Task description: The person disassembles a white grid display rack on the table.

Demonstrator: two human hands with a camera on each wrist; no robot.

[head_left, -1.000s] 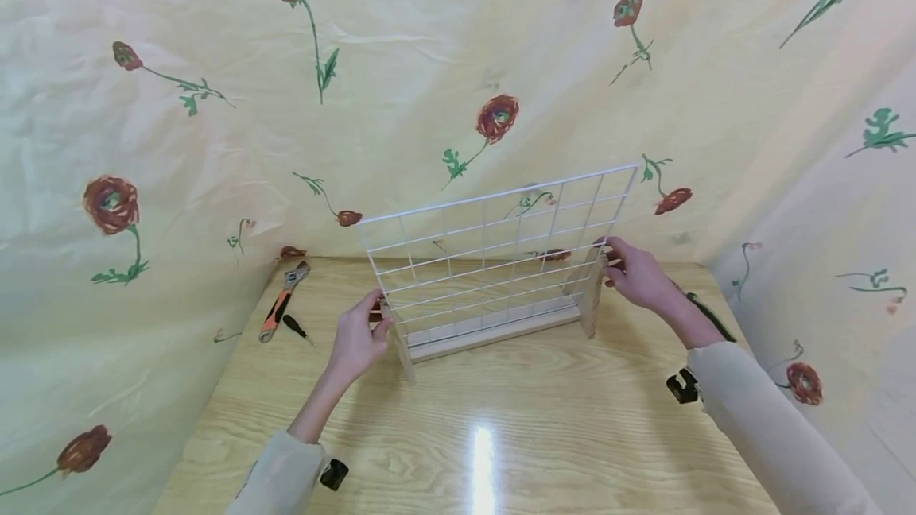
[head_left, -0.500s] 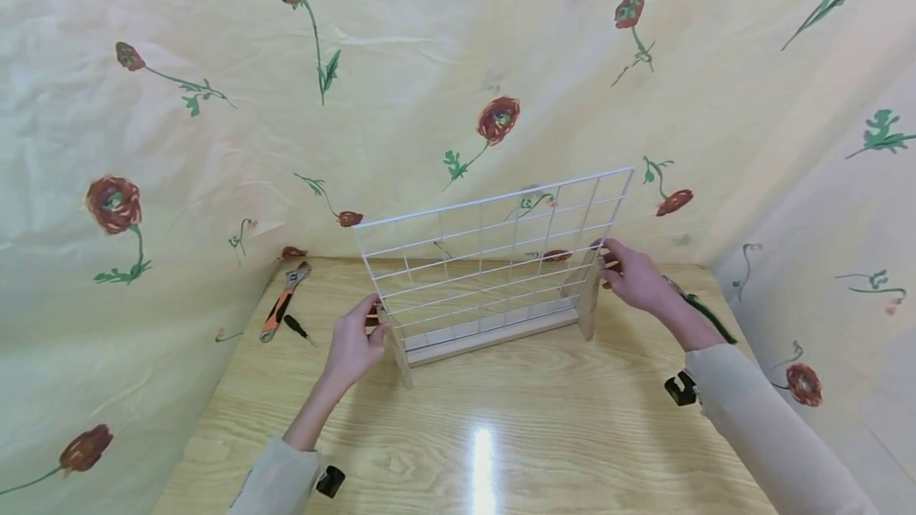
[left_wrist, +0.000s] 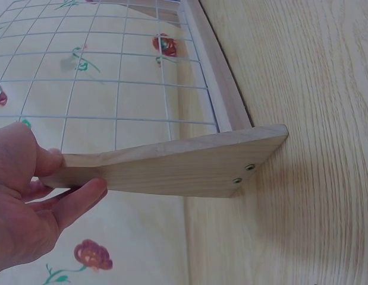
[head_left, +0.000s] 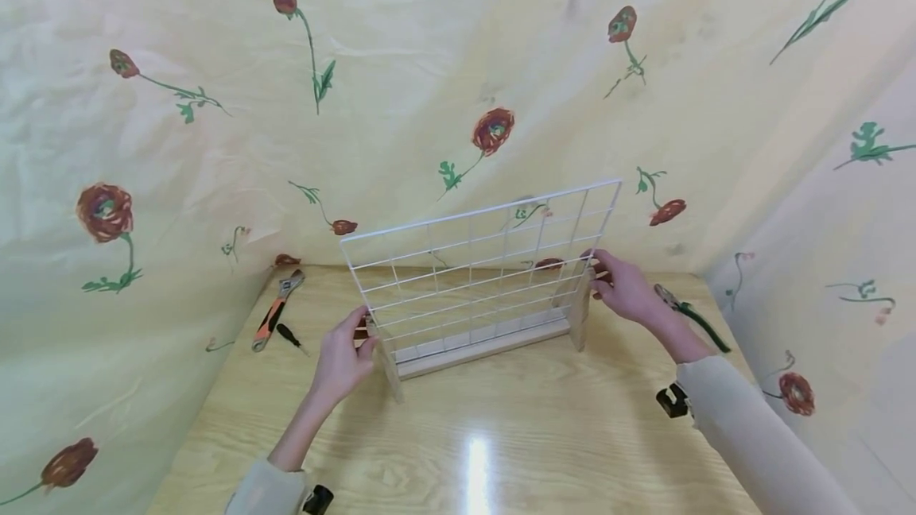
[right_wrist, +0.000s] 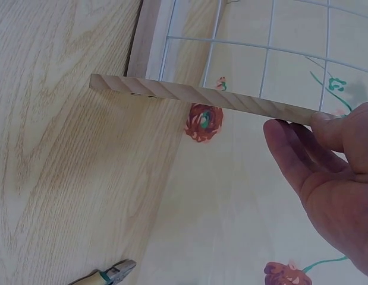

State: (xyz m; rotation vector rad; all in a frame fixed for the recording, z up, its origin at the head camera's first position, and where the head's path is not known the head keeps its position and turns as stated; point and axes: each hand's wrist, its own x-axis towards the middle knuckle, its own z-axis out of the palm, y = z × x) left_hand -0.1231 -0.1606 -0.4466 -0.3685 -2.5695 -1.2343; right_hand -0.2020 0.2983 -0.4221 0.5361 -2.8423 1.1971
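A pale wooden rack (head_left: 485, 350) with a tall white wire grid (head_left: 481, 211) is standing on the wood-grained tabletop (head_left: 572, 435) between the left hand (head_left: 339, 360) and right hand (head_left: 622, 288), its long axis running left to right, right end farther. The hands are pinching the upper ends of its left board (left_wrist: 160, 172) and right board (right_wrist: 198, 96). Two screw heads (left_wrist: 250, 167) are showing low on the left board.

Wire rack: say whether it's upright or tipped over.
Upright: its white grid rises above the wooden bar, left hand and right hand gripping the wooden sides.
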